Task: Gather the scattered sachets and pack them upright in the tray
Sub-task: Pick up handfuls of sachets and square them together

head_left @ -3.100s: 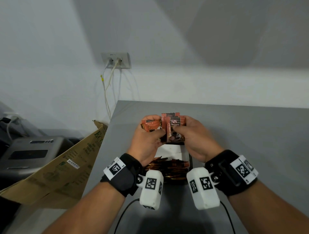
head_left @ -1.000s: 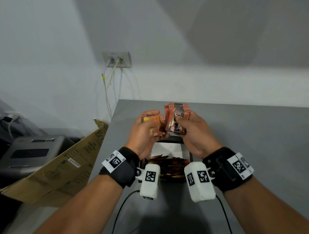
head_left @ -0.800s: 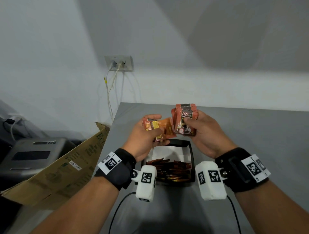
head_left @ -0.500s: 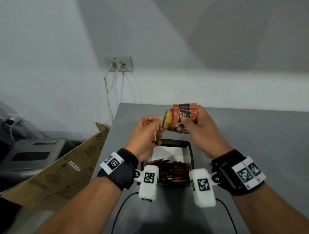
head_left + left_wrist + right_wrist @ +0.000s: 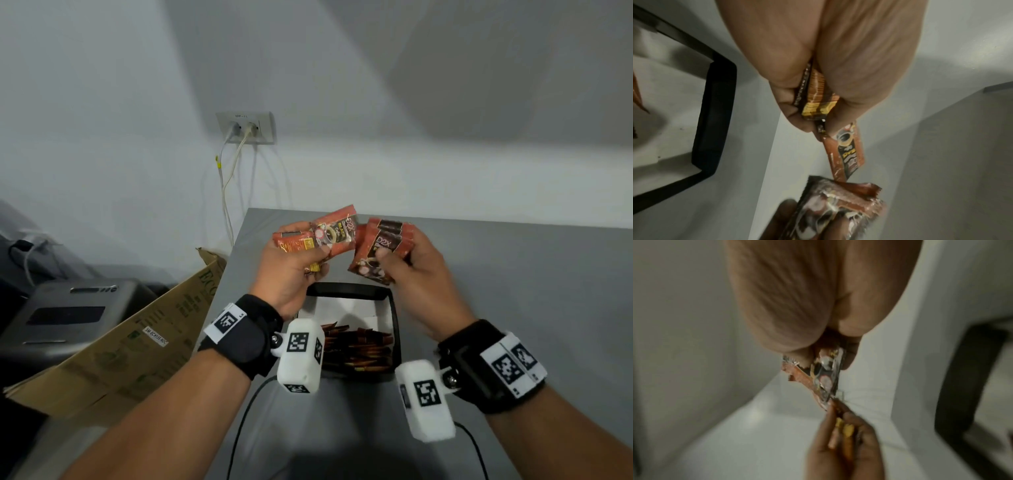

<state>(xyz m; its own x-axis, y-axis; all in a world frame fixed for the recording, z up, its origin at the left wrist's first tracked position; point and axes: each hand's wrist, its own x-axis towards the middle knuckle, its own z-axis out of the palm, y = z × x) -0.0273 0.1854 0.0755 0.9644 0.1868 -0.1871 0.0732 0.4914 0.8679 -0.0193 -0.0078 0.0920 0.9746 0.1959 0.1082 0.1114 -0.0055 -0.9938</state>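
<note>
Both hands are raised above the far end of a black tray [image 5: 395, 329] on the grey table. My left hand [image 5: 294, 263] grips a few orange-red coffee sachets [image 5: 329, 233], one angled up to the right; in the left wrist view they show edge-on as sachets [image 5: 816, 97] between thumb and fingers. My right hand [image 5: 411, 270] holds a stack of sachets [image 5: 380, 250] with their printed faces toward me, seen as a stack [image 5: 826, 374] in the right wrist view. Several sachets [image 5: 356, 349] stand on edge in the tray's near half; its far half shows a white liner [image 5: 346, 308].
The grey table [image 5: 513, 274] extends right and back to the white wall. A cardboard box [image 5: 113, 346] and a grey machine [image 5: 65, 315] sit off the table's left edge. A wall socket [image 5: 245, 127] with cables hangs behind. A black cable [image 5: 239, 428] runs near the table's front.
The two bundles, held together a second ago, have drawn apart. One sachet has passed to the left hand's bunch and now tilts up to the right. Both hands stay above the tray.
</note>
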